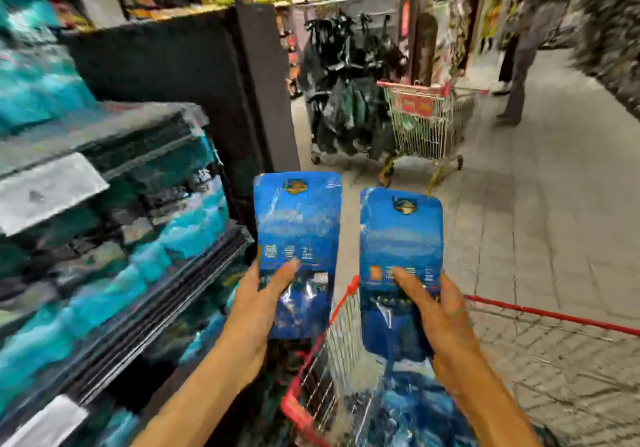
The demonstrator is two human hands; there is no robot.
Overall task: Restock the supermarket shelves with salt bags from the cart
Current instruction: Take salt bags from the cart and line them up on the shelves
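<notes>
I hold two blue salt bags upright above the cart. My left hand (258, 303) grips the lower part of the left salt bag (298, 232), thumb across its front. My right hand (438, 311) grips the lower part of the right salt bag (401, 242) the same way. Below them is the red-rimmed wire cart (311, 387), with more blue salt bags (412, 408) lying inside. The supermarket shelves (114, 225) on my left hold blurred teal and blue packs.
A dark end panel (221, 100) closes the shelf unit ahead on the left. Further down the aisle stand a second wire cart (429, 124), a trolley draped in black bags (343, 100) and a person (519, 62). Grey tiled floor (536, 211) lies to the right.
</notes>
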